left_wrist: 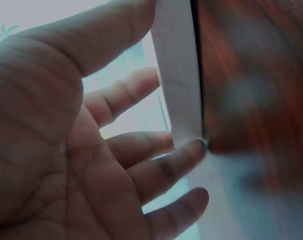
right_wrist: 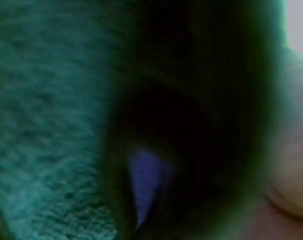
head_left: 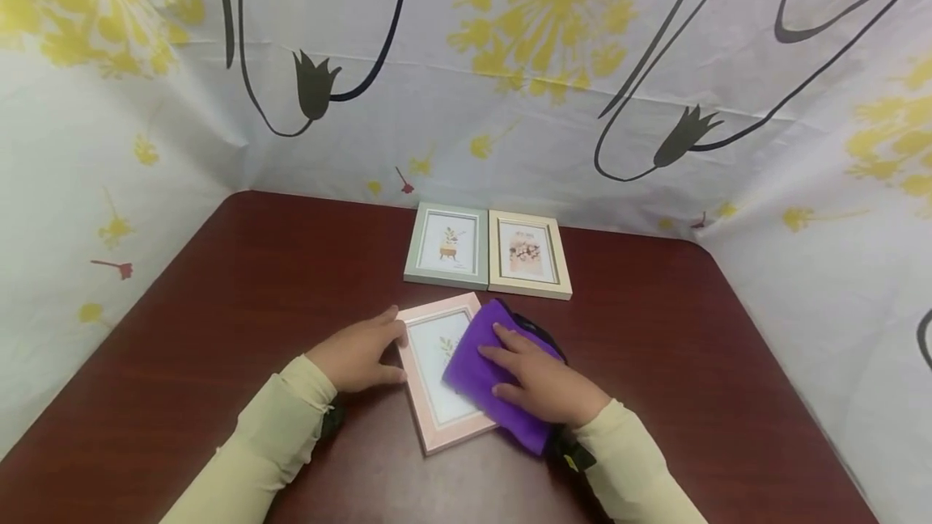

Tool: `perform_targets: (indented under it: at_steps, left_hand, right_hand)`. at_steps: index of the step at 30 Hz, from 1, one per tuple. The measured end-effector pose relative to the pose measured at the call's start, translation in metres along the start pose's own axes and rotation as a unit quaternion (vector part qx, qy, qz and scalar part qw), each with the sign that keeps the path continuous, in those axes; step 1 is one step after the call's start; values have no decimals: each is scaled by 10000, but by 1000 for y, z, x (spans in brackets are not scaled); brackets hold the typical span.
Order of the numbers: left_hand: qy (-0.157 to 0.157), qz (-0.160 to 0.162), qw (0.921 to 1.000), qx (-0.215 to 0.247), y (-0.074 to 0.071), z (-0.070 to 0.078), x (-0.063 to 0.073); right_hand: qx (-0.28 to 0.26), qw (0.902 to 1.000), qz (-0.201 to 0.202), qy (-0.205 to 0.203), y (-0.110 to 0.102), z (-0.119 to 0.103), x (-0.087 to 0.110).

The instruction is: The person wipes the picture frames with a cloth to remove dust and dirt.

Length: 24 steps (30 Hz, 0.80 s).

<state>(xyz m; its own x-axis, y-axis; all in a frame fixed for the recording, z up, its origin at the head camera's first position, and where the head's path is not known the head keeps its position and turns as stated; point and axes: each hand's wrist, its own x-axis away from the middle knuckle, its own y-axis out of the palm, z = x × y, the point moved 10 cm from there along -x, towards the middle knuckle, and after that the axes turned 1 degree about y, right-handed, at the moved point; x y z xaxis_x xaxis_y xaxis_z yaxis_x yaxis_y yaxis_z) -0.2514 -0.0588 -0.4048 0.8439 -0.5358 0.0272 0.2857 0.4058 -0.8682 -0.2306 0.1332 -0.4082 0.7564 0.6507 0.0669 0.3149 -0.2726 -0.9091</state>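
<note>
A pink picture frame (head_left: pixel 431 419) with a plant print lies tilted on the table in front of me. My left hand (head_left: pixel 362 350) rests against its left edge, thumb and fingertips touching the rim; in the left wrist view the fingers (left_wrist: pixel 156 172) reach along the frame's pale side (left_wrist: pixel 179 75). A folded purple cloth (head_left: pixel 473 370) covers the right part of the frame and hangs past its right edge. Flat on top of the cloth lies my right hand (head_left: pixel 546 382), its fingers spread. The right wrist view is mostly dark, with fuzzy fabric (right_wrist: pixel 46 125) close up.
Beyond the pink frame, a light green picture frame (head_left: pixel 411 259) and a cream picture frame (head_left: pixel 557 265) lie side by side. The dark red-brown table (head_left: pixel 655 362) ends at a white patterned curtain (head_left: pixel 408 103) behind and on both sides.
</note>
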Motion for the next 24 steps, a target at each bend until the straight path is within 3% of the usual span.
perform_targets:
  at_steps: [3, 9, 12, 19, 24]
  left_hand:
    - [-5, 129, 9999, 0, 2, -2, -4]
    - [-473, 750, 9946, -548, -1, -7, -13]
    - [-518, 811, 9944, -439, 0, -5, -15]
    - [-491, -228, 9985, -33, 21, 5, -7]
    - [-553, -622, 9965, 71, 27, 14, -2]
  right_hand:
    - [196, 9997, -93, 79, 4, -1, -1]
    - [350, 9985, 71, 426, -2, 2, 1]
    - [456, 9970, 194, 589, -8, 1, 3]
    - [430, 9976, 433, 334, -18, -3, 6]
    - [410, 9904, 1321, 86, -46, 6, 14]
